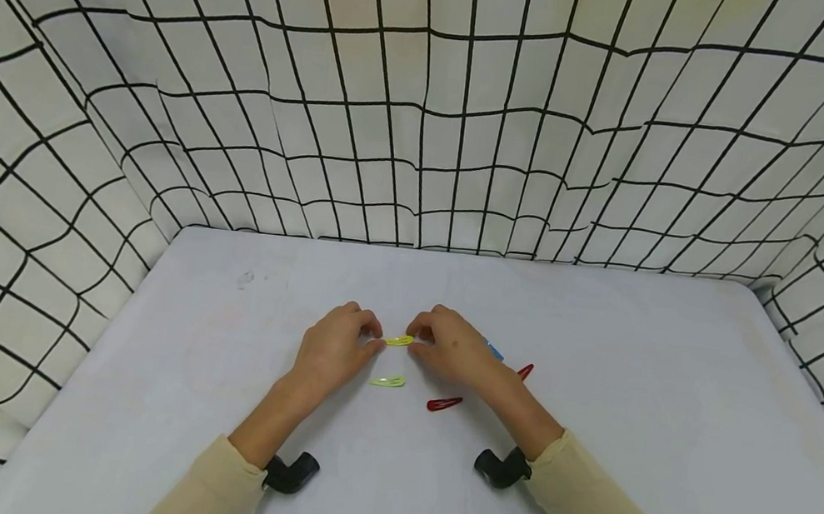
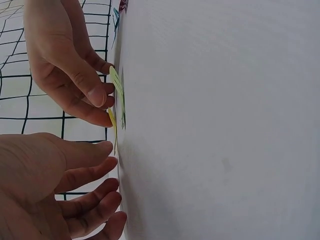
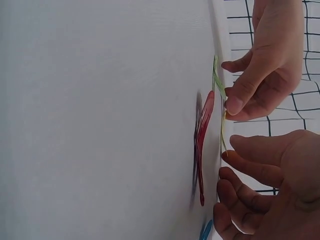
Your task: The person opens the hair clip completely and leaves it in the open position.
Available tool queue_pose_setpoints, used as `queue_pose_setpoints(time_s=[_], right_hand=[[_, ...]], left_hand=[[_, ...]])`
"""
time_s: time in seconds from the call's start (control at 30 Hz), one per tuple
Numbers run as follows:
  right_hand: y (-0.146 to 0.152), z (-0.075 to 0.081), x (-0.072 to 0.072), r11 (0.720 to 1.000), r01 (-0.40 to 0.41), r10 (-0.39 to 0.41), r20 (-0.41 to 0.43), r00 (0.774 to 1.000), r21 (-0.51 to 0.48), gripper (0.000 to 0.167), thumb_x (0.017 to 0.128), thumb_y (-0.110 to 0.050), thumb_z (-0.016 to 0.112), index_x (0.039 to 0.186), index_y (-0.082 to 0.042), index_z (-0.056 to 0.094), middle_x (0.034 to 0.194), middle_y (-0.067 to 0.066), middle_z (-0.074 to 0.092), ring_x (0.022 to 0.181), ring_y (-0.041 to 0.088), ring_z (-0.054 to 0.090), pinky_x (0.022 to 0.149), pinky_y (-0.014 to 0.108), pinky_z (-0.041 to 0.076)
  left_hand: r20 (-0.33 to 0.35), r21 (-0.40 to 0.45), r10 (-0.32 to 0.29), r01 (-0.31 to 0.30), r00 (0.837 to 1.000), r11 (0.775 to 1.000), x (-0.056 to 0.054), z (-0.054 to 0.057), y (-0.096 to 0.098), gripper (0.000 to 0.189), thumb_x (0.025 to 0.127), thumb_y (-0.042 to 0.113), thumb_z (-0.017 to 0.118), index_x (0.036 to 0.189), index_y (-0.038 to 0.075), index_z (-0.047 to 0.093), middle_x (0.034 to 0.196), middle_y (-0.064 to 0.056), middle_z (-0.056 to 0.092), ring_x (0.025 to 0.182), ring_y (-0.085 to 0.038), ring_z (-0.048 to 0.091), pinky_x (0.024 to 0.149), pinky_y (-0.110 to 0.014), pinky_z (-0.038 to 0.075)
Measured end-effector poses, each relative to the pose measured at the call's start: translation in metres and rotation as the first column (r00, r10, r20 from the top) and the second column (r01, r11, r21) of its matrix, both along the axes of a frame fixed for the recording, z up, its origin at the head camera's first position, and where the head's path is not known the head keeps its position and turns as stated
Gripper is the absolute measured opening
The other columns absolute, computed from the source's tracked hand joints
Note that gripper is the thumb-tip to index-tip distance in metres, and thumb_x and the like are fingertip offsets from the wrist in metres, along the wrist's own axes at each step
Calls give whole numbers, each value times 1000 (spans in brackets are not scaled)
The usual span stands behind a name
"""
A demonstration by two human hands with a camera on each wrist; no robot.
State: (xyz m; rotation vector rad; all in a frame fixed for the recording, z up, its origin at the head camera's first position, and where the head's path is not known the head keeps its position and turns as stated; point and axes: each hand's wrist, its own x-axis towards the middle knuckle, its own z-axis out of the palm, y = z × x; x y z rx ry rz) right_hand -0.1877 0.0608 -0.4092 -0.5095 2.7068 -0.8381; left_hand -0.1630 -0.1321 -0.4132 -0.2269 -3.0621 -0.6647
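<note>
Two hands [image 1: 335, 345] [image 1: 450, 346] hold one yellow clip [image 1: 399, 340] near four other clips [image 1: 444, 404] [image 1: 525, 371] [image 1: 387, 381] [image 1: 496, 352].

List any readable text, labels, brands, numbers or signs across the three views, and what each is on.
None readable in any view.
Clips: yellow, light green, dark red, partly hidden blue: no lettering legible at this size.
Black wrist fittings: no legible marking.
White table surface: faint mark at the far left, too unclear to tell whether it is writing.
</note>
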Motion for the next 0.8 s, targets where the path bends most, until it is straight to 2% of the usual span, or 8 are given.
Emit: queue_pose_setpoints(time_s=[0.3, 0.5, 0.8], right_hand=[[-4, 1, -2, 1000, 3, -3, 11, 1000, -1, 15, 97, -15, 74, 112, -13, 76, 103, 3, 66, 97, 18, 60, 92, 36, 54], [-7, 1, -2, 1000, 13, -12, 37, 999, -3, 5, 98, -12, 72, 101, -15, 75, 94, -1, 67, 87, 15, 59, 81, 32, 52], [-9, 0, 0, 1000, 5, -5, 38, 999, 3, 5, 97, -11, 72, 100, -15, 74, 89, -3, 68, 82, 14, 59, 75, 29, 51]], left_hand=[[1, 9, -8, 8, 1000, 1000, -1, -1, 1, 8, 89, 16, 82, 95, 13, 77, 92, -4, 65, 86, -18, 60, 74, -37, 52], [5, 10, -8, 8, 1000, 1000, 0, -3, 2, 8, 89, 16, 82, 94, 14, 76, 92, -3, 65, 87, -18, 61, 74, -37, 53], [12, 34, 3, -3, 1000, 999, 3, -1, 4, 9, 91, 20, 80, 95, 13, 77, 93, -3, 67, 87, -19, 65, 74, -36, 54]])
